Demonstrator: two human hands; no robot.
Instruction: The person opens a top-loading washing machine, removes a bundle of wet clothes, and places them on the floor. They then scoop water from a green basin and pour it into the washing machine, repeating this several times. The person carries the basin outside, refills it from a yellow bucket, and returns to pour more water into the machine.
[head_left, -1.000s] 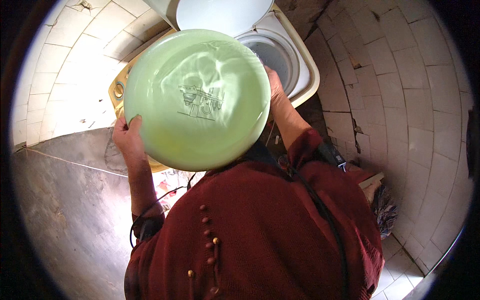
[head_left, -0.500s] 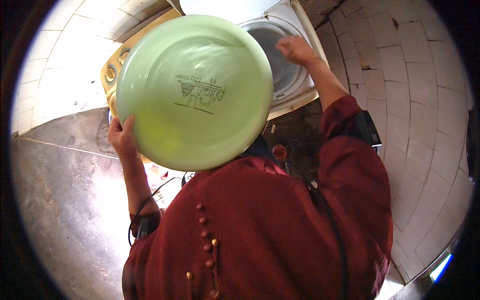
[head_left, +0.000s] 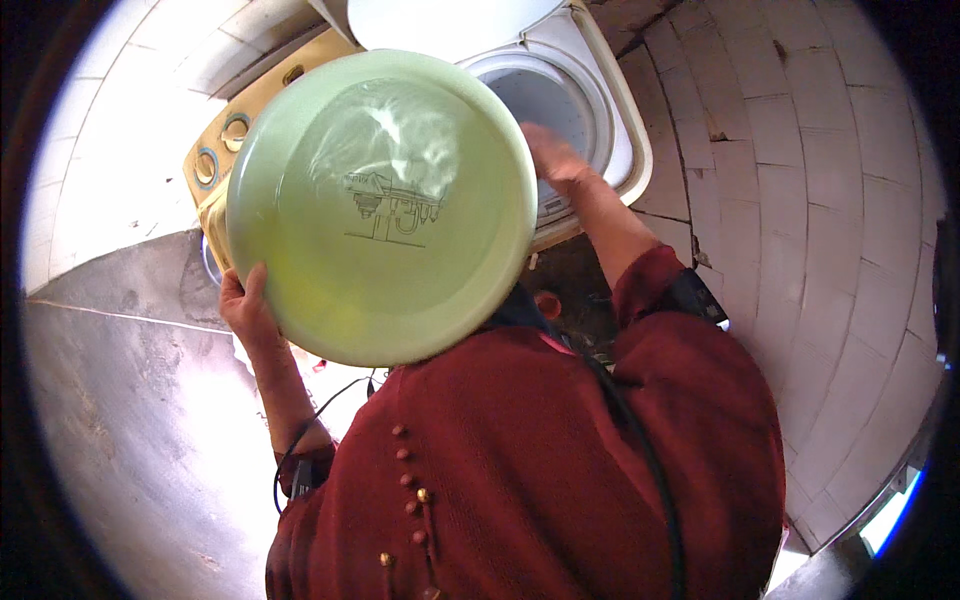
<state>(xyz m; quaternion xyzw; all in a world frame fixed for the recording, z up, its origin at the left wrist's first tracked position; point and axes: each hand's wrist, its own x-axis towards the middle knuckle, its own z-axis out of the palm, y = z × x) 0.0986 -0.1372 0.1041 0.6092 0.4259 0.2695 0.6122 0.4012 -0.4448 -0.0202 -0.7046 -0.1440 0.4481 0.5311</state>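
Note:
My left hand (head_left: 248,302) grips the lower left rim of a large, round, light green plastic basin (head_left: 300,250), thumb over the edge. The basin's inside faces up toward me, with a dark line drawing printed on its bottom and a bright glare above it. My right hand (head_left: 553,160) is beside the basin's right rim, over the round opening of a washing machine's tub (head_left: 588,100). Its fingers are blurred, and whether they touch the rim is unclear.
The washing machine has a yellowish control panel with round knobs (head_left: 205,168) and a raised white lid (head_left: 440,25). A tiled wall (head_left: 800,220) rises at the right. A small red round object (head_left: 547,304) lies below the machine. Black cables (head_left: 325,405) hang by my left forearm.
My right hand has moved left and down, from over the tub opening to the basin's right rim. The basin has shifted slightly down, still in my left hand.

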